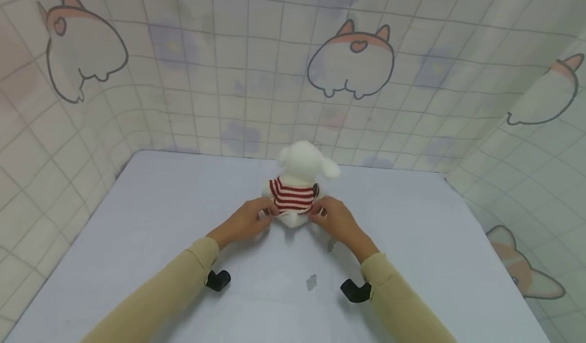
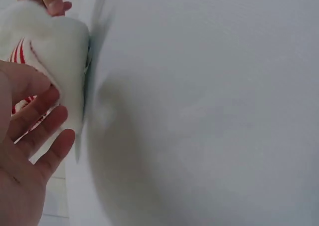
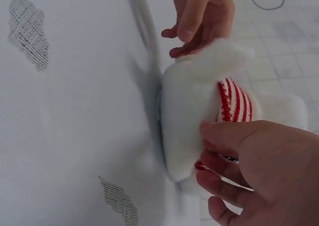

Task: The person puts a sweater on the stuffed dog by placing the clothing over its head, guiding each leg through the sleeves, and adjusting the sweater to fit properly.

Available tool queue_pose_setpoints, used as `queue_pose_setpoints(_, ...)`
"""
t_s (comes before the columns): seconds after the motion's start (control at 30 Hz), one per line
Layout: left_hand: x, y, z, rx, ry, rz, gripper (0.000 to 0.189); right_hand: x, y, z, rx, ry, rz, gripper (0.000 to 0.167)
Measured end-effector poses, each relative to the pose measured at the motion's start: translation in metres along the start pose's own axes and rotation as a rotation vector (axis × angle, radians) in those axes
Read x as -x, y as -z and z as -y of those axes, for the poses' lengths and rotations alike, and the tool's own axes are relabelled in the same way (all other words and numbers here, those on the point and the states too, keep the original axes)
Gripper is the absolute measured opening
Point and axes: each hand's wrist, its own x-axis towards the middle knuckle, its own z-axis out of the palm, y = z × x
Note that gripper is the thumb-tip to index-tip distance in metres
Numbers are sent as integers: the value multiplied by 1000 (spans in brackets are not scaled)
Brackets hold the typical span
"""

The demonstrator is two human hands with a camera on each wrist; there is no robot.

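A white plush toy with floppy ears sits on the table with its back to me. It wears a red-and-white striped knitted sweater. At the toy's left side, my left hand pinches the sweater's lower edge between thumb and index finger; its other fingers are spread in the left wrist view. Opposite it, my right hand pinches the hem on the right side, thumb and forefinger meeting at the red stripes in the right wrist view. The plush's white bottom shows below the hem. Its front is hidden.
A white-covered table carries the toy. Grey worn patches mark the cover in front of it. A checked curtain with corgi drawings encloses the back and sides. Black wrist mounts stick out under both sleeves.
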Motion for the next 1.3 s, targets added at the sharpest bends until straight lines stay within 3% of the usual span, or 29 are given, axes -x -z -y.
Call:
queue_pose_setpoints(0.23,-18,2,-18,35,78,-176,12,3,10,-5,-173,-70,-114,26)
queue_pose_setpoints(0.33,-27,0,-23,63,139,-206,13,2,6,-10,-220,-102,-120,32)
queue_pose_setpoints(0.53,-41,-4,-37,122,302,-76,42,2,-7,-12,-258,-169,-130,26)
queue_pose_setpoints(0.7,-46,-2,-46,53,382,7,71,3,-20,-6,-262,-174,-172,19)
queue_pose_setpoints(0.93,-48,-3,-47,-59,411,13,90,7,-38,9,-189,-2,-158,12)
queue_pose_setpoints(1.03,-45,-1,-43,-104,405,2,93,11,-36,15,-236,23,-143,11)
queue_pose_setpoints(1.17,-42,5,-33,-107,359,6,90,12,-30,12,-271,-35,-197,13)
queue_pose_setpoints(1.3,-38,16,-16,-108,293,89,90,12,-25,4,-257,-140,-262,18)
